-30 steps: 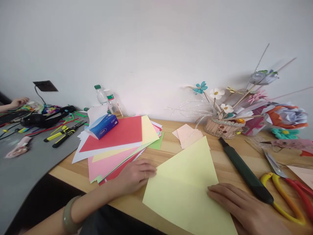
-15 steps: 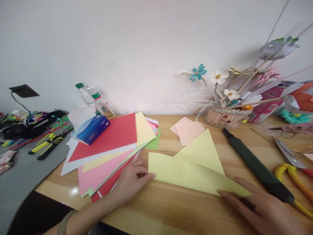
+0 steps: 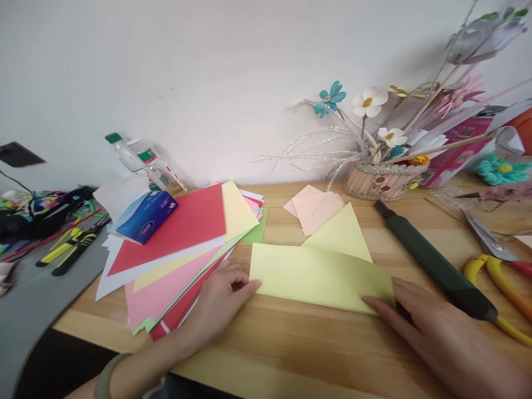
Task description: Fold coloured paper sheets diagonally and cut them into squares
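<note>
A pale yellow sheet of paper lies across the middle of the wooden table, its right part curving up a little. At its lower left corner, my left hand pinches the edge between thumb and fingers. My right hand grips the right end, thumb in front and fingers behind. Behind this sheet, another yellow piece shows a slanted corner; whether the two are joined cannot be seen. Light pink paper pieces lie farther back.
A stack of coloured paper with a blue tissue pack on it is at left. Bottles stand by the wall. On the right are a dark green tool with a yellow cord, scissors and a flower basket.
My right hand has brought the sheet's right end round, so the sheet looks straighter and shorter. My left hand keeps its corner. The view has shifted slightly.
</note>
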{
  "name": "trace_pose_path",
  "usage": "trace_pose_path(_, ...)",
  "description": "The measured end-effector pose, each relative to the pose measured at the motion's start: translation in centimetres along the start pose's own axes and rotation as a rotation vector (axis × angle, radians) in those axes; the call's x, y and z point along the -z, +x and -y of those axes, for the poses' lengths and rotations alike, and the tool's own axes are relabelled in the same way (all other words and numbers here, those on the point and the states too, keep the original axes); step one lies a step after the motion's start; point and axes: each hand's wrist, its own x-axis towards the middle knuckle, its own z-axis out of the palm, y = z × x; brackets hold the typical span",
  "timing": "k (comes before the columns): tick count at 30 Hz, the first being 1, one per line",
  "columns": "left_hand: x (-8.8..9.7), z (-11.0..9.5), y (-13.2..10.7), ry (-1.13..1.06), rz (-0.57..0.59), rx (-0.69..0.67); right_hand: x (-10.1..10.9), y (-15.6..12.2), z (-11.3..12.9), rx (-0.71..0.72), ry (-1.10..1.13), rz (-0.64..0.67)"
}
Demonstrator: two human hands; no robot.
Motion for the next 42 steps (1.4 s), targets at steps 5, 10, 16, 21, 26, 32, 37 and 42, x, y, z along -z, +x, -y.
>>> trace_pose_path(5,-0.1,0.3,0.0,0.041,-0.006,-0.001,0.7,0.6,-0.1,-0.138,0.132,0.172)
trace_pose_path(10,-0.1,0.7,-0.1,0.064,-0.027,0.004,1.5,1.6,-0.3,-0.230,0.233,0.345)
trace_pose_path(16,0.0,0.7,-0.1,0.094,-0.024,-0.020,2.2,1.9,-0.4,-0.250,0.265,0.406)
trace_pose_path(21,0.0,0.4,-0.2,0.114,-0.024,-0.006,2.2,1.9,-0.3,-0.268,0.239,0.410)
trace_pose_path(26,0.1,0.4,-0.2,0.129,-0.027,-0.004,2.0,1.7,-0.3,-0.277,0.200,0.389)
trace_pose_path(32,0.1,0.5,-0.2,0.158,-0.034,0.012,1.9,1.6,-0.3,-0.248,0.172,0.341)
trace_pose_path(37,0.1,0.1,0.1,0.168,-0.011,0.040,1.6,1.2,-0.2,-0.228,0.147,0.305)
trace_pose_path(42,0.7,-1.0,0.8,0.189,0.054,0.035,1.0,0.9,-0.4,-0.150,0.117,0.191)
